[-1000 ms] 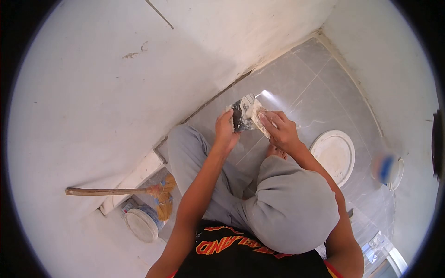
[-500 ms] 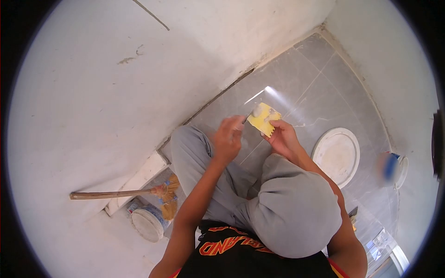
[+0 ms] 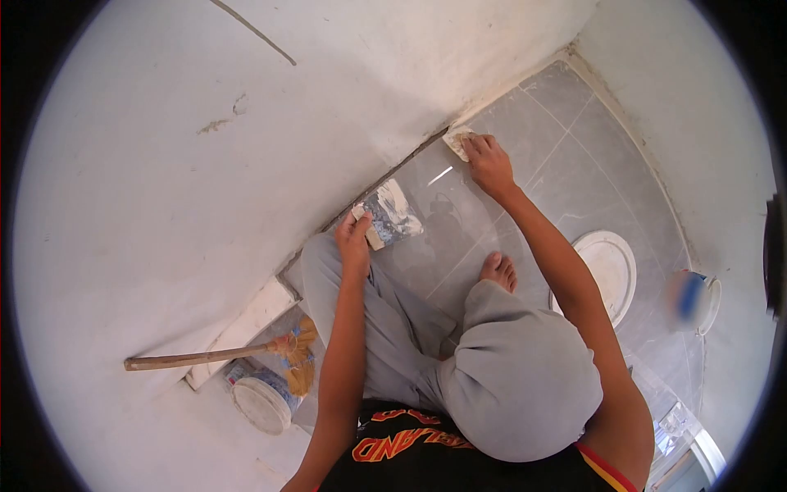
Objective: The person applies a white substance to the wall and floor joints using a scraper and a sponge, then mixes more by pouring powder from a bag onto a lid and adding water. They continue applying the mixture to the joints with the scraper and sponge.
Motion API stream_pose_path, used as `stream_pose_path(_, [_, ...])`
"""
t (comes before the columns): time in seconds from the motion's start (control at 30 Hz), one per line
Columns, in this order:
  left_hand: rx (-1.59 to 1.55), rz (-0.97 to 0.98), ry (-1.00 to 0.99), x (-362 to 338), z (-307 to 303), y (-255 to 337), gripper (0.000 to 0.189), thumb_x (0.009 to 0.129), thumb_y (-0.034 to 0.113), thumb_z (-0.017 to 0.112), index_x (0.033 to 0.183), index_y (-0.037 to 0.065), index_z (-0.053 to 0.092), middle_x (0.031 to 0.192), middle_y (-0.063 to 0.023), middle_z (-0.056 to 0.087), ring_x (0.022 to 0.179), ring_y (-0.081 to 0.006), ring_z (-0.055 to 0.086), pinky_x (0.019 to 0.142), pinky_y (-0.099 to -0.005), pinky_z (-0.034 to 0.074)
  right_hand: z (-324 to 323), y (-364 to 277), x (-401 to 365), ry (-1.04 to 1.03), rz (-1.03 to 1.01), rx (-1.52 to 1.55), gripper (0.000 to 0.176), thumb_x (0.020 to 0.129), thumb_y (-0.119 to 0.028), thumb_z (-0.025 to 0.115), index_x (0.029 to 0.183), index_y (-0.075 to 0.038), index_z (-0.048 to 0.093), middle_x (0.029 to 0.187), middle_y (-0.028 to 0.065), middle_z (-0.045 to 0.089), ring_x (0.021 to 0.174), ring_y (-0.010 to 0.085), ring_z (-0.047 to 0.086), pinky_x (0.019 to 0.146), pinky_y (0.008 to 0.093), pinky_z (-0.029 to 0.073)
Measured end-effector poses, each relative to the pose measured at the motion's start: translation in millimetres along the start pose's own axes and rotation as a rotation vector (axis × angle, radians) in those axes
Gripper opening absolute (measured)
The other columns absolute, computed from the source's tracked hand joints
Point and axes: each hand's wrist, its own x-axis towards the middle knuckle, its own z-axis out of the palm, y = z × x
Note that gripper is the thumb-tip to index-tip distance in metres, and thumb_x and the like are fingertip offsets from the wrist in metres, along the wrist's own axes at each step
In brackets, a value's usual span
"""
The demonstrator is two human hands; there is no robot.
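My left hand (image 3: 354,238) is closed on the handle of a wide scraper (image 3: 392,215), whose flat blade carries white paste and lies over the grey tiles close to the wall's foot. Farther along the same wall, my right hand (image 3: 489,164) grips a small spreader (image 3: 459,144), pressed at the joint between the wall and the tiled floor. A dark gap (image 3: 410,153) runs along that joint between the two hands. The spreader is partly covered by my fingers.
A round white lid (image 3: 611,266) lies on the tiles at the right, with a blue and white bucket (image 3: 695,301) beyond it. At the lower left are a wooden-handled broom (image 3: 205,358) and a white-topped bucket (image 3: 261,406). My bare foot (image 3: 498,271) rests on the floor.
My right hand has moved up and away to the wall joint with the spreader. My left hand has moved left and now shows the wide scraper with its blade flat. The foot has come into view.
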Motion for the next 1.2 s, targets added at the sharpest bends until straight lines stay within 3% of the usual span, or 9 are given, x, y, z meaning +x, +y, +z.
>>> stream_pose_path(0.27, [-0.116,-0.131,0.068,10,-4,-3,0.028,0.087,0.016,0.051,0.11,0.0,0.052,0.101,-0.0048,0.059,0.088,-0.0151,0.058,0.078,-0.0267,0.045,38,-5,4,-0.182,-0.099,-0.319,0.027,0.071,-0.011,0.054,0.094,0.002,0.059,0.103,0.0118,0.047,0.089,0.0258,0.049,0.075,0.0338,0.047])
stream_pose_path(0.33, [-0.094,-0.122,0.026,7,-1,-2,0.03,0.087,0.019,0.052,0.112,0.001,0.051,0.103,-0.005,0.058,0.089,-0.0157,0.057,0.078,-0.0274,0.045,28,-6,13,-0.461,-0.211,-0.432,0.017,0.072,-0.012,0.054,0.081,-0.001,0.064,0.098,0.01,0.05,0.086,0.0247,0.051,0.071,0.0335,0.047])
stream_pose_path(0.43, [-0.138,-0.22,-0.045,6,12,9,0.034,0.089,0.026,0.05,0.114,0.002,0.05,0.104,-0.0045,0.058,0.092,-0.0159,0.057,0.08,-0.0291,0.045,8,-3,35,-0.653,-0.33,-0.311,0.012,0.07,-0.009,0.055,0.072,-0.002,0.064,0.092,0.0087,0.054,0.084,0.0251,0.053,0.066,0.0329,0.048])
stream_pose_path(0.57, [-0.152,-0.239,-0.056,2,7,11,0.036,0.091,0.028,0.046,0.117,0.002,0.048,0.107,-0.0037,0.057,0.094,-0.0156,0.057,0.082,-0.0298,0.045,-20,-10,34,-0.712,-0.33,-0.329,0.009,0.069,-0.009,0.056,0.069,-0.004,0.064,0.082,0.0075,0.056,0.079,0.0253,0.055,0.062,0.0338,0.048])
stream_pose_path(0.67, [-0.218,-0.306,-0.051,3,0,6,0.03,0.09,0.02,0.05,0.114,0.003,0.048,0.108,-0.0026,0.056,0.094,-0.0127,0.055,0.082,-0.0276,0.044,-46,-20,8,-0.631,-0.221,-0.197,0.01,0.069,-0.011,0.055,0.071,-0.006,0.064,0.078,0.0095,0.058,0.076,0.0265,0.057,0.061,0.0371,0.047])
stream_pose_path(0.73, [-0.035,-0.08,-0.216,0,2,4,0.028,0.087,0.017,0.055,0.111,0.002,0.051,0.103,-0.0033,0.057,0.091,-0.012,0.055,0.08,-0.0259,0.044,-51,-31,-15,-0.375,0.109,0.215,0.013,0.068,-0.008,0.052,0.074,-0.005,0.062,0.077,0.0133,0.058,0.077,0.0281,0.058,0.061,0.0375,0.046])
stream_pose_path(0.87, [0.147,-0.154,-0.19,2,7,2,0.029,0.084,0.015,0.06,0.108,0.001,0.052,0.099,-0.0042,0.058,0.088,-0.0123,0.055,0.078,-0.0245,0.044,-62,-49,-57,-0.307,0.376,0.46,0.014,0.069,-0.009,0.052,0.078,-0.003,0.061,0.077,0.0152,0.057,0.072,0.0264,0.059,0.061,0.0369,0.046])
stream_pose_path(1.03, [0.016,-0.197,-0.163,-5,16,9,0.028,0.083,0.015,0.061,0.106,0.002,0.053,0.095,-0.0029,0.059,0.082,-0.011,0.056,0.069,-0.0241,0.045,-57,-61,-100,-0.345,0.916,1.174,0.018,0.077,-0.011,0.057,0.087,0.004,0.059,0.078,0.0086,0.059,0.064,0.016,0.056,0.06,0.0298,0.045])
stream_pose_path(1.2, [0.064,-0.212,-0.252,-9,7,11,0.031,0.083,0.008,0.056,0.113,0.001,0.048,0.106,-0.0048,0.056,0.092,-0.0144,0.056,0.076,-0.0276,0.046,-76,-78,-105,-0.218,1.193,1.47,0.021,0.08,-0.01,0.057,0.094,0.005,0.057,0.087,0.0075,0.06,0.075,0.015,0.057,0.065,0.0269,0.048])
